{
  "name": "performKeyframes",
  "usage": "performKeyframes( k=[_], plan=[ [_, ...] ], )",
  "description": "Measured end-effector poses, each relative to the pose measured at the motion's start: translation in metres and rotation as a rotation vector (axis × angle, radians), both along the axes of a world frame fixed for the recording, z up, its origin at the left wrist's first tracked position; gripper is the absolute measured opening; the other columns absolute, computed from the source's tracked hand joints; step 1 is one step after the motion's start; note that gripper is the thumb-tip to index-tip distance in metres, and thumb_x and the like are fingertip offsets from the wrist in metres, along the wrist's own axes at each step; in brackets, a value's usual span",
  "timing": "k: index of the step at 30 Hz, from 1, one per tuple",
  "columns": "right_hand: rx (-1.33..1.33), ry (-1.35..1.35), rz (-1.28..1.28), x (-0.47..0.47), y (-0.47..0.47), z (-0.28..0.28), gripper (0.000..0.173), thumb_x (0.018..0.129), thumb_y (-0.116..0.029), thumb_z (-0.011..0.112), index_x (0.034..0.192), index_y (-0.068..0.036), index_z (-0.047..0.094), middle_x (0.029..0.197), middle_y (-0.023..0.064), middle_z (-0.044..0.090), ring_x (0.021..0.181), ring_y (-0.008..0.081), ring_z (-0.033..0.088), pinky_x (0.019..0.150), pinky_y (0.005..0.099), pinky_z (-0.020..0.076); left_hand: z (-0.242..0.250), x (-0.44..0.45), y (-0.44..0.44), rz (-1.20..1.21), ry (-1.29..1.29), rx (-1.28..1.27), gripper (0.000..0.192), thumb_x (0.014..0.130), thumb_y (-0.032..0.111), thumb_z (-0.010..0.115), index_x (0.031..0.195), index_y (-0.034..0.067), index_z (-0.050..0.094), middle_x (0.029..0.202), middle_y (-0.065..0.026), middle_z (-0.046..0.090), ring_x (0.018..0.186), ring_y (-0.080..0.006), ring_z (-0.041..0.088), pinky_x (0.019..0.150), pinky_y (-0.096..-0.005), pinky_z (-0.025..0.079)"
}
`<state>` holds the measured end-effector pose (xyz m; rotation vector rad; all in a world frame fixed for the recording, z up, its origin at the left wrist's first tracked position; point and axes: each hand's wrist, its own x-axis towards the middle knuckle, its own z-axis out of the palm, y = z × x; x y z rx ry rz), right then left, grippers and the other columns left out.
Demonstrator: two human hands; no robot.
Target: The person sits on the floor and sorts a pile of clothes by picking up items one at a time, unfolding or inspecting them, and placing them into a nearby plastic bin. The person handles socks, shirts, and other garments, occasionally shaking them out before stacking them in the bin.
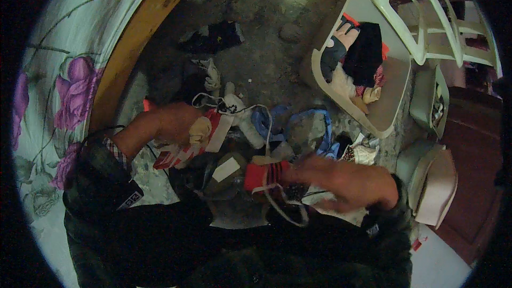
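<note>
My left hand [176,124] is at the left of the middle, over a red and white striped piece [182,156]; whether the fingers grip it cannot be told. A beige piece [200,130] lies at its fingers. My right hand [320,172], blurred, has its fingertips at a red cloth piece with black stripes [266,174]. From this piece a pale cord [270,128] runs up and left to a dark-and-white tangle [228,106], and a pale loop [298,220] hangs below. Between the hands lies a white rectangular card or label [226,169].
A beige plastic tub [394,88] at the upper right holds cloth pieces and a black cloth [364,54]. Beside it stand a pale plastic chair [420,44] and smaller containers [426,104]. Blue strips [326,128] and dark cloth [220,38] lie on the floor. A wooden bed edge [124,44] curves along the left.
</note>
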<state>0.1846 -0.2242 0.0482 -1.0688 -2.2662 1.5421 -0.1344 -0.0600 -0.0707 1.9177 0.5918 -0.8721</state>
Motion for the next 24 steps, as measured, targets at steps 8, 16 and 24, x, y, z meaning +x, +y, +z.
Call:
performKeyframes(
  k=[8,16,24],
  plan=[
    [0.333,-0.846,-0.417,-0.004,0.207,-0.155,0.036,0.081,-0.013,0.058,0.116,-0.001,0.054,0.109,0.0271,0.056,0.099,0.0439,0.056,0.083,0.0478,0.0492,0.007,0.001,-0.008,-0.178,0.184,0.067,0.057,0.059,0.016,0.08,0.112,0.006,0.061,0.098,-0.0181,0.067,0.086,-0.0345,0.066,0.073,-0.0429,0.053],
    [0.535,-0.827,-0.152,0.05,0.247,-0.274,0.032,0.086,-0.03,0.059,0.107,-0.006,0.061,0.105,0.0237,0.06,0.097,0.0398,0.061,0.077,0.0511,0.052,-0.01,-0.014,-0.015,-0.072,0.089,0.1,0.035,0.062,0.015,0.075,0.095,0.003,0.068,0.095,-0.0178,0.068,0.086,-0.0325,0.067,0.074,-0.0422,0.053],
    [0.445,-0.8,-0.022,0.014,0.245,-0.241,0.019,0.083,-0.021,0.059,0.09,-0.006,0.067,0.085,0.015,0.066,0.075,0.0311,0.064,0.067,0.0407,0.0532,-0.024,-0.073,-0.039,0.458,-0.281,0.06,0.05,0.065,0.015,0.075,0.111,0.004,0.059,0.109,-0.018,0.063,0.099,-0.0322,0.063,0.085,-0.039,0.05]
  ],
)
